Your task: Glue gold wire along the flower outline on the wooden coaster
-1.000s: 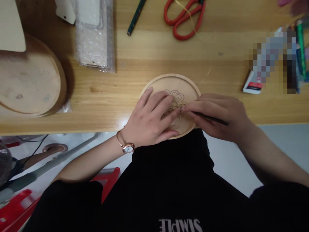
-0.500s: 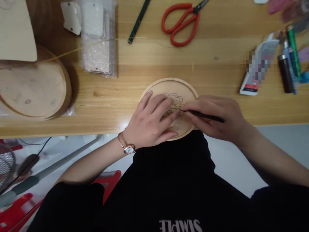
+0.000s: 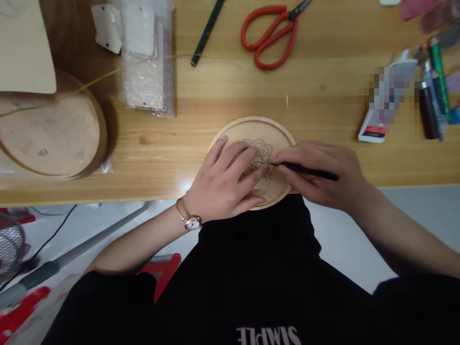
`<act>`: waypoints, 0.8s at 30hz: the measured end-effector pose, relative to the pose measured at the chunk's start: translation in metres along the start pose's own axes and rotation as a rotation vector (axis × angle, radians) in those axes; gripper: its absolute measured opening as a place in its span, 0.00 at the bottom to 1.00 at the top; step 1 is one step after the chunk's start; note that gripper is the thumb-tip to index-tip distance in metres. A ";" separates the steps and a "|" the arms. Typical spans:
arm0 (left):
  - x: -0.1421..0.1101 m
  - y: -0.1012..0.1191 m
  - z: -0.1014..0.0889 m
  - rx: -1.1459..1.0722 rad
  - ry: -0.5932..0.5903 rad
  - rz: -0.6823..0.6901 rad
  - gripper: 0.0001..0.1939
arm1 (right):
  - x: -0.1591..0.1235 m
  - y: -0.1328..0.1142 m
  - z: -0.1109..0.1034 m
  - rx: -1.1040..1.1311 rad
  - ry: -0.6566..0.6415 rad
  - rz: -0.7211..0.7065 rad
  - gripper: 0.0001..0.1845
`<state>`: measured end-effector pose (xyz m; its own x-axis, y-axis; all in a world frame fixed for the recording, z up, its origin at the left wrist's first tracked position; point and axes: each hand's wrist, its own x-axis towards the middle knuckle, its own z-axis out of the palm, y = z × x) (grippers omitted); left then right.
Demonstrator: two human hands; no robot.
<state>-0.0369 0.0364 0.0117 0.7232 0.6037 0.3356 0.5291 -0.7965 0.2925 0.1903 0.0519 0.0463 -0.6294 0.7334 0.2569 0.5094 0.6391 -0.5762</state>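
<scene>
A round, pale wooden plate with a raised rim lies at the table's front edge, partly over it. Dark lines on its face form a flower drawing, part of it under my fingers. My left hand rests flat across the plate with its fingers spread, pressing on the left and middle. Between the thumb and fingers of my right hand is a slim black pen-like tool. Its thin tip meets the drawing close to my left fingertips; whether it is a pen or a blade I cannot tell.
Red-handled scissors and a dark green pencil lie farther back. A squeezed tube and several pens are at right. To the left are a round wooden box and plastic-wrapped cards. A thin yellow thread crosses there.
The tool's back end has shifted slightly right with my right hand. The yellow thread has moved a little at the left. My left hand stays in place on the plate.
</scene>
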 end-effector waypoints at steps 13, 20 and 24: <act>-0.001 0.000 0.001 0.005 0.002 -0.010 0.28 | 0.003 0.005 -0.005 0.047 -0.109 -0.110 0.10; -0.001 0.000 0.000 0.020 -0.005 0.000 0.28 | 0.005 0.007 -0.007 -0.076 -0.151 -0.219 0.09; -0.001 0.000 0.000 0.013 -0.004 0.002 0.27 | 0.001 0.010 -0.004 -0.034 -0.103 -0.191 0.09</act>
<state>-0.0379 0.0361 0.0113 0.7261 0.6020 0.3321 0.5333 -0.7980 0.2806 0.1977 0.0599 0.0437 -0.7719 0.5721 0.2772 0.3939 0.7726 -0.4979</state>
